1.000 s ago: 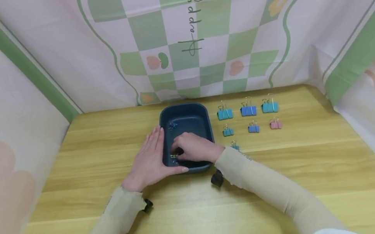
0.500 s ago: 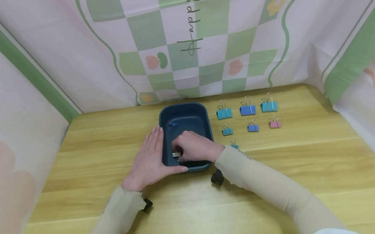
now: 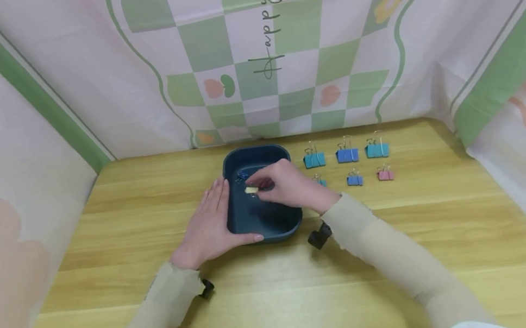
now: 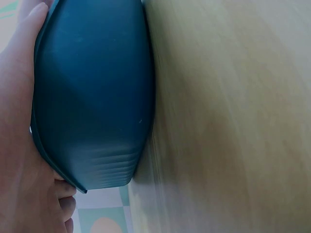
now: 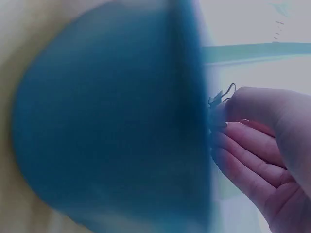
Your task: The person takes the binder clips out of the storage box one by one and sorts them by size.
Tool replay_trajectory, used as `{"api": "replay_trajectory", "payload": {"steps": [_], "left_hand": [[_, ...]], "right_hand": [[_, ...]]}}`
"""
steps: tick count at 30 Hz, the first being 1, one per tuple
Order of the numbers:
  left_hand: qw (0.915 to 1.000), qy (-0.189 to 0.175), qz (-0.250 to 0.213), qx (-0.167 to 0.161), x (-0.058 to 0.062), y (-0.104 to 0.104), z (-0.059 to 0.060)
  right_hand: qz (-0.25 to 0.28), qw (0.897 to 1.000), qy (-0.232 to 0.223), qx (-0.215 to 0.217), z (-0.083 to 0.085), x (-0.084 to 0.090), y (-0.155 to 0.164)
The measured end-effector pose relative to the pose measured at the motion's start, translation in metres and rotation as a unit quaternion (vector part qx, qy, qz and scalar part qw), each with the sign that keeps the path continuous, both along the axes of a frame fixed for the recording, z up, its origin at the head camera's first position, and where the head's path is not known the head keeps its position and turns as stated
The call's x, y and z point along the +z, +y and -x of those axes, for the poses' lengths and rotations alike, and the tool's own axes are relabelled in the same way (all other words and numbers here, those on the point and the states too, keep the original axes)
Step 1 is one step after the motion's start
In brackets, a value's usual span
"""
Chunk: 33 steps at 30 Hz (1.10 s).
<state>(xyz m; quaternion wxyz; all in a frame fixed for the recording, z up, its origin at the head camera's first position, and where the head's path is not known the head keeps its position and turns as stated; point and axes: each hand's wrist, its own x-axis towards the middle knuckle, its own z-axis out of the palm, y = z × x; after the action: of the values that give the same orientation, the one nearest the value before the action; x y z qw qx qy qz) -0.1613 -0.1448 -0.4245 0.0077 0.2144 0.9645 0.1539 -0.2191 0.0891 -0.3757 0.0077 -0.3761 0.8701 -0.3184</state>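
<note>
— What has changed since a second ago?

— Up from the near end of the dark blue tray [image 3: 287,224], my right hand [image 3: 290,187] has risen and now sits above the tray's middle; the yellow binder clip [image 3: 251,190] has come up with it, pinched between thumb and forefinger. My left hand [image 3: 209,226] has not shifted.

— How do the left fingers lie, seen from the head?

— Straight and together, flat against the tray's left wall, thumb along its near rim. A small blue clip [image 3: 242,176] lies in the tray's far left corner. Right of the tray, on the wooden table [image 3: 402,256], stand rows of clips; my right hand covers part of the nearest ones.

— And the left wrist view?

— Only the tray's outer wall [image 4: 92,97] and my left palm [image 4: 17,121] pressed against it; the fingertips are cut off.

— The right wrist view?

— Blurred. The tray [image 5: 112,131] fills the left half. My right fingers [image 5: 252,145] curl, and a thin wire handle of the clip [image 5: 222,94] shows at the fingertips; its body I cannot make out.
</note>
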Motion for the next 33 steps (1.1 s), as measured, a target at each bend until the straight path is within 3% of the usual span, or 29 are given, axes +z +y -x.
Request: {"api": "replay_trajectory", "payload": {"steps": [8, 17, 24, 33], "left_hand": [[1.0000, 0.004, -0.001, 0.003, -0.001, 0.000, -0.002], [1.0000, 0.004, 0.007, 0.000, 0.001, 0.001, -0.002], [1.0000, 0.001, 0.008, -0.001, 0.000, 0.001, -0.003], [1.0000, 0.000, 0.008, -0.002, 0.001, 0.001, -0.003]], "right_hand": [[0.059, 0.997, 0.030, -0.042, 0.000, 0.018, 0.037], [0.083, 0.990, 0.021, -0.115, 0.000, 0.026, 0.089], [0.074, 0.984, 0.022, -0.161, 0.000, 0.021, 0.129], [0.026, 0.983, -0.036, -0.178, -0.010, 0.009, 0.168]]}}
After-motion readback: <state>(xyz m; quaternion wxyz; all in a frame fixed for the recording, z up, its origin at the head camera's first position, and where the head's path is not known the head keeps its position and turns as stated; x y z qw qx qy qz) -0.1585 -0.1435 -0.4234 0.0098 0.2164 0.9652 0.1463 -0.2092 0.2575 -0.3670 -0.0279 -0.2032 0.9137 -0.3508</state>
